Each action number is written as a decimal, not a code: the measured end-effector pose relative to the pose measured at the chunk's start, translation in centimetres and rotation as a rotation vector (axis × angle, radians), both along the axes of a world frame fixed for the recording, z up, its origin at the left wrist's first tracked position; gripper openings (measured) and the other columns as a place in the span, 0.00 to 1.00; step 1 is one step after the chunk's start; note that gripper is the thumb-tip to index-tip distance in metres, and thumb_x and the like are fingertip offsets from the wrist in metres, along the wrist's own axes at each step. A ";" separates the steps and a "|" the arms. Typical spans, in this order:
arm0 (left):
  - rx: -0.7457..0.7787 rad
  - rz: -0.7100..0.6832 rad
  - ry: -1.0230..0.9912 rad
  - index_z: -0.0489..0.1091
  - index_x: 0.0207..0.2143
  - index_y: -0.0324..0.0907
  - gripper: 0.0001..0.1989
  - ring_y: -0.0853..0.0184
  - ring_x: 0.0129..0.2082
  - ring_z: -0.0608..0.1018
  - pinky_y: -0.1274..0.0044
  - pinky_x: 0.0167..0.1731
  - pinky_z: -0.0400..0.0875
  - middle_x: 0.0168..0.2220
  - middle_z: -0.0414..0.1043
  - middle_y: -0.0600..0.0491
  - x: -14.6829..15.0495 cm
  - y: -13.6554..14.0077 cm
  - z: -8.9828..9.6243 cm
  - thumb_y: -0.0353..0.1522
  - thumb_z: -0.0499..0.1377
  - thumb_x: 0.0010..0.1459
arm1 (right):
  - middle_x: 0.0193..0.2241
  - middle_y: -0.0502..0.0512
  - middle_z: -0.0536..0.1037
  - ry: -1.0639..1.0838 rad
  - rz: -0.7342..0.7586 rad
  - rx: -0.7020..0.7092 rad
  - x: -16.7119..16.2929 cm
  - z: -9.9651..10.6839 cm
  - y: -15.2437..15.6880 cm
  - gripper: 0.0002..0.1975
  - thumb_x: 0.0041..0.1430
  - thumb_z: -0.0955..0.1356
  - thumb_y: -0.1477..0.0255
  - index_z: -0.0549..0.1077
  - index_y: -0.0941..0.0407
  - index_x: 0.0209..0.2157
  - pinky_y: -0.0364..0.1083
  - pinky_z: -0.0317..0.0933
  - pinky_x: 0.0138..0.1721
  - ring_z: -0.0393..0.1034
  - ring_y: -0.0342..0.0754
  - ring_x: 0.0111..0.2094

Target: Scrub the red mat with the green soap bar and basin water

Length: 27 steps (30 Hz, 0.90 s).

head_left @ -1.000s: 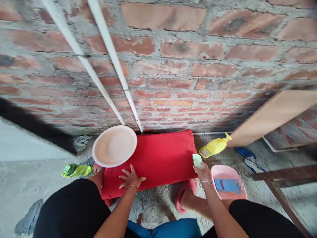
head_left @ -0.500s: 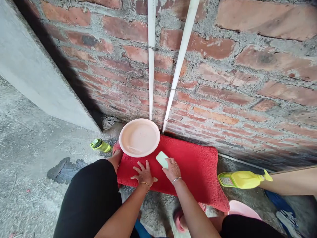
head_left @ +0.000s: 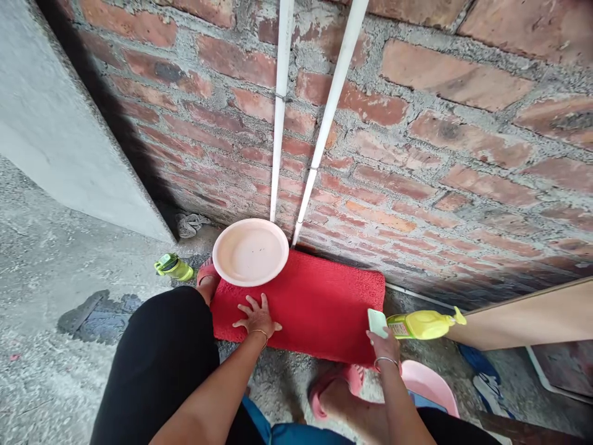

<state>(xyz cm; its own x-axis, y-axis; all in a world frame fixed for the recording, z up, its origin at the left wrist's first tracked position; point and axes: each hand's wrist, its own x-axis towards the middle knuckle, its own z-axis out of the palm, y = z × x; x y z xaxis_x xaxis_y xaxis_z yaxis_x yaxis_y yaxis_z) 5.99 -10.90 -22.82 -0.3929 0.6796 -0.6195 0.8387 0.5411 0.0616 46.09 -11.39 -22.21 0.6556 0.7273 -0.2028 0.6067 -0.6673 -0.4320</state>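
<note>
1. A rough wall of red bricks and grey mortar (head_left: 393, 161) fills the top of the frame. Two thin white pipes (head_left: 278, 136) run down it.
2. A big, round, pale pink plastic basin (head_left: 251, 252) sits left of the frame's middle. It covers the upper left part of a thick, fuzzy red cloth (head_left: 319, 303), so it is in the way there.
3. On the left of the frame, a small lime-green bottle with a dark band near its top (head_left: 178, 268) is on the grey floor (head_left: 37, 259). A bunched grey rag (head_left: 189, 225) is above it, by a grey slab (head_left: 78, 123).
4. On the right, a yellow plastic bottle with a pump top (head_left: 424, 324) is just past the end of the cloth. Below it is a pink plastic tub (head_left: 438, 380) with something blue inside, partly hidden by a black trouser leg.
5. The left hand (head_left: 257, 319) lies palm down on the cloth, just below the basin. Its fingers are spread wide.
6. The right hand (head_left: 385, 347) is at the right end of the cloth. Its fingers curl around the near end of a small, flat, pale green block (head_left: 377, 321).
7. The block's other end sticks out toward the top of the frame. It is just left of the yellow bottle's bottom. I cannot tell if it touches the cloth.
</note>
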 end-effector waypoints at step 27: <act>-0.039 -0.001 -0.003 0.42 0.83 0.49 0.65 0.21 0.79 0.42 0.26 0.58 0.62 0.82 0.28 0.27 0.0 0.2 0.5 0.48 0.75 0.53 | 0.49 0.56 0.76 0.096 0.280 -0.062 -6.1 -0.3 5.7 0.28 0.53 0.75 0.63 0.76 0.50 0.56 0.52 0.70 0.52 0.78 0.56 0.46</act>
<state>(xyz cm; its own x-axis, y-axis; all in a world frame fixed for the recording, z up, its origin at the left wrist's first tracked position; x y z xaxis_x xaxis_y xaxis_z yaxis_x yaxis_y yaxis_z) 5.98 -10.71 -22.28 -0.3903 0.6551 -0.6469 0.8390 0.5424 0.0430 40.04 -5.73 -22.46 0.4070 0.8615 -0.3034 0.7294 -0.5065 -0.4597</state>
